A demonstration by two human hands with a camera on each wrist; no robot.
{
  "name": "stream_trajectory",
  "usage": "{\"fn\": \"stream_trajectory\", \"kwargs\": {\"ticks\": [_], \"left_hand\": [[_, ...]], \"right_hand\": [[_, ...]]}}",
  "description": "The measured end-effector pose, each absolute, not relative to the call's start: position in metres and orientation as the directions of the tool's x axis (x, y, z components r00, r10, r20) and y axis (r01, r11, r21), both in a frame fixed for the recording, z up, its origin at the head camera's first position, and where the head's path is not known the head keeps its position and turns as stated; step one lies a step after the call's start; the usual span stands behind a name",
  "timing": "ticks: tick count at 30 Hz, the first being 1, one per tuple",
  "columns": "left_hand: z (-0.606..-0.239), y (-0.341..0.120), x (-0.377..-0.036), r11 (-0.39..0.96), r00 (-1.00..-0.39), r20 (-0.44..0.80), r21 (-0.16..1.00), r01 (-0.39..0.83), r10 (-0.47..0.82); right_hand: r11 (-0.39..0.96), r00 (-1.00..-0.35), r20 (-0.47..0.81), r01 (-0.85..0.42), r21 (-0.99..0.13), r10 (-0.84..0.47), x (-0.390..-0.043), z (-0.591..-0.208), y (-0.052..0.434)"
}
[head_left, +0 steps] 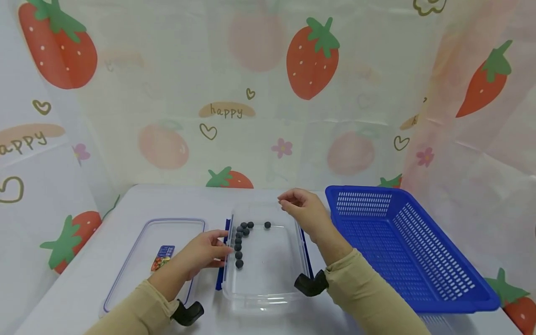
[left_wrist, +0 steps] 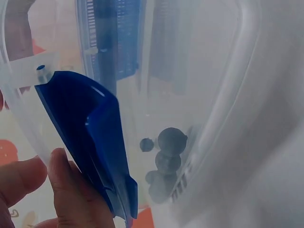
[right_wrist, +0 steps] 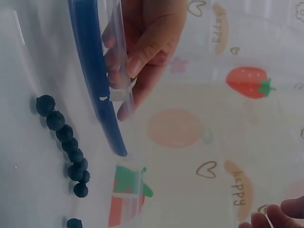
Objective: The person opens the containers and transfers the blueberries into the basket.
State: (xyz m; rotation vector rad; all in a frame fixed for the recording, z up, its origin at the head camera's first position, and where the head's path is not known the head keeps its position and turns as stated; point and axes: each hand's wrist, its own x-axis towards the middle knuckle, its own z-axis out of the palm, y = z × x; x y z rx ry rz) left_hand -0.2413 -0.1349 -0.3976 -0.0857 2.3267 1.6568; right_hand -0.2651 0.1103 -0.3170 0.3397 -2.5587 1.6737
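A clear plastic box (head_left: 272, 274) with blue side latches stands in the middle of the table. Several dark blueberries (head_left: 238, 247) form a line along its left side, and a single blueberry (head_left: 267, 225) lies apart near the far end. At the left rim, my left hand (head_left: 203, 251) grips the box beside the open blue latch (left_wrist: 90, 128), thumb and fingers on the edge. My right hand (head_left: 307, 211) is raised over the far right corner, its fingers loosely bent. No item shows between its fingertips in the head view or the right wrist view.
A clear lid (head_left: 138, 242) with a blue edge and a small printed label (head_left: 162, 257) lies left of the box. To the right is a large blue basket (head_left: 418, 242) with slotted walls. A strawberry-print curtain (head_left: 268, 93) hangs behind the white table (head_left: 63, 302).
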Motion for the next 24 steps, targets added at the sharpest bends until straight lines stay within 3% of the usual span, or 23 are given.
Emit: {"fn": "stream_trajectory", "kwargs": {"ticks": [8, 15, 24], "left_hand": [[-0.397, -0.135, -0.241, 0.312, -0.953, -0.279, 0.921, -0.232, 0.114], [-0.399, -0.134, -0.241, 0.317, -0.953, -0.283, 0.919, -0.236, 0.109], [-0.4, -0.135, -0.242, 0.309, -0.951, -0.288, 0.92, -0.241, 0.115]], "right_hand": [[0.385, -0.98, 0.167, -0.195, -0.902, -0.104, -0.28, -0.324, 0.093], [0.345, -0.995, 0.08, -0.097, -0.934, -0.062, -0.307, -0.331, 0.081], [0.414, -0.995, -0.041, -0.001, -0.91, -0.091, -0.332, -0.339, 0.056]]}}
